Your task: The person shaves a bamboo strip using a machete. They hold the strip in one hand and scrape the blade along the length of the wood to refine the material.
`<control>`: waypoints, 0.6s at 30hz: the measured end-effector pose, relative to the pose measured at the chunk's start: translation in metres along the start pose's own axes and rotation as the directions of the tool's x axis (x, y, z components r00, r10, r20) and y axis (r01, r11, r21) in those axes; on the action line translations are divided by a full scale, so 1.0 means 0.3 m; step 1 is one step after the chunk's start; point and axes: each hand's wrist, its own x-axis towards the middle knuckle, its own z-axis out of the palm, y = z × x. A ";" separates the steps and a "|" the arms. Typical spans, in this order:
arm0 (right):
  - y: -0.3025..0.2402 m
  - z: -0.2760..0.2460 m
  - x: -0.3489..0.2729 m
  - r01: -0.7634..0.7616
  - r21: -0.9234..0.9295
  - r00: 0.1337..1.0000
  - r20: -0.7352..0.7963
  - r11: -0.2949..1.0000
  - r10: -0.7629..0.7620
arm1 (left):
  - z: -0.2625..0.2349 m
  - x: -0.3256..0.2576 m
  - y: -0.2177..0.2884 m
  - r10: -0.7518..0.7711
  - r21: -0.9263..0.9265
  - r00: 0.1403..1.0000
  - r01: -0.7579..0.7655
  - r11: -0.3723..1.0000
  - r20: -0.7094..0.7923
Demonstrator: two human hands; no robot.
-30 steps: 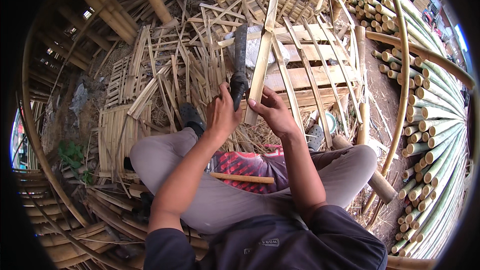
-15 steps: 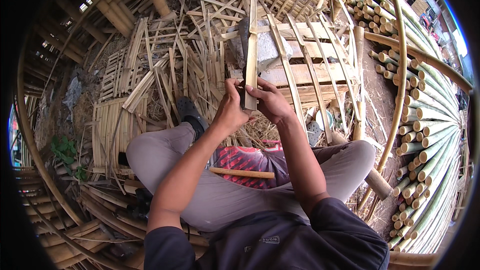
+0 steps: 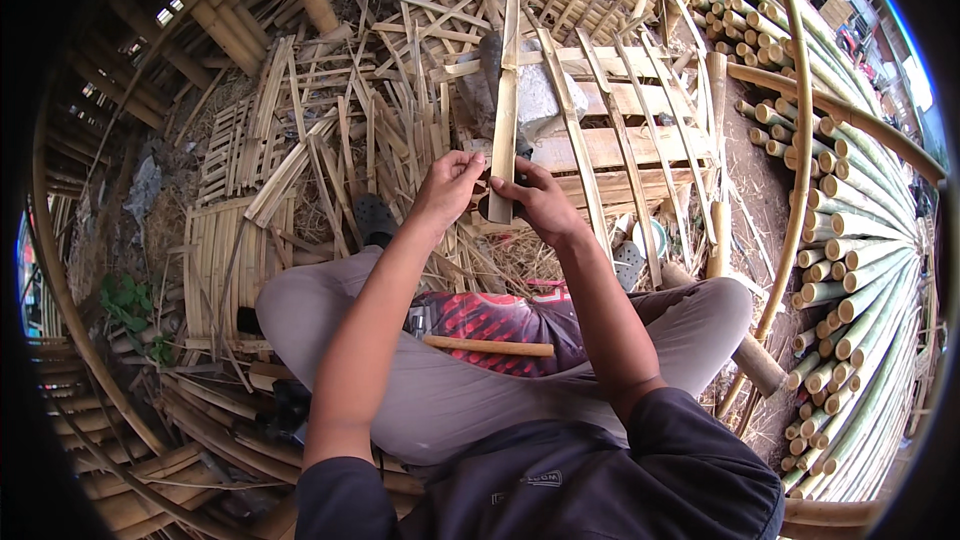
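I sit with my knees spread amid split bamboo. A long pale bamboo slat [image 3: 506, 90] stands nearly upright in front of me. My right hand [image 3: 543, 205] grips its lower end. My left hand [image 3: 452, 183] has its fingertips curled against the slat's left edge just above. A dark blade [image 3: 489, 48] shows behind the slat near its top, and a dark bit of handle peeks out between my hands. I cannot tell which hand holds the blade.
A short bamboo stick [image 3: 490, 346] lies across my lap. Loose split strips [image 3: 380, 130] cover the ground ahead. A wooden frame [image 3: 610, 145] and a grey block [image 3: 545, 100] lie behind the slat. Stacked bamboo poles [image 3: 850, 260] fill the right, woven panels [image 3: 225, 260] the left.
The slat has swung from a tilt to nearly upright and now covers most of the dark blade, which stood plainly beside it before. Both hands stay together at its lower end.
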 end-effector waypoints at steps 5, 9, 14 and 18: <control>0.010 0.009 -0.009 0.030 -0.140 0.998 -0.055 0.990 -0.038 | 0.059 0.103 -0.085 0.170 0.229 0.984 -0.155 0.961 -0.051; 0.013 0.016 -0.011 0.047 -0.160 0.995 -0.081 0.986 -0.061 | 0.086 0.109 -0.083 0.190 0.206 0.971 -0.158 0.966 -0.146; 0.021 0.057 -0.029 0.177 -0.094 0.983 -0.037 0.980 -0.181 | 0.047 0.068 -0.024 0.083 -0.004 0.991 -0.084 0.996 -0.100; 0.039 0.077 -0.016 0.211 0.151 0.977 -0.066 0.966 -0.203 | -0.054 0.036 0.011 0.095 -0.160 0.994 -0.103 0.982 -0.062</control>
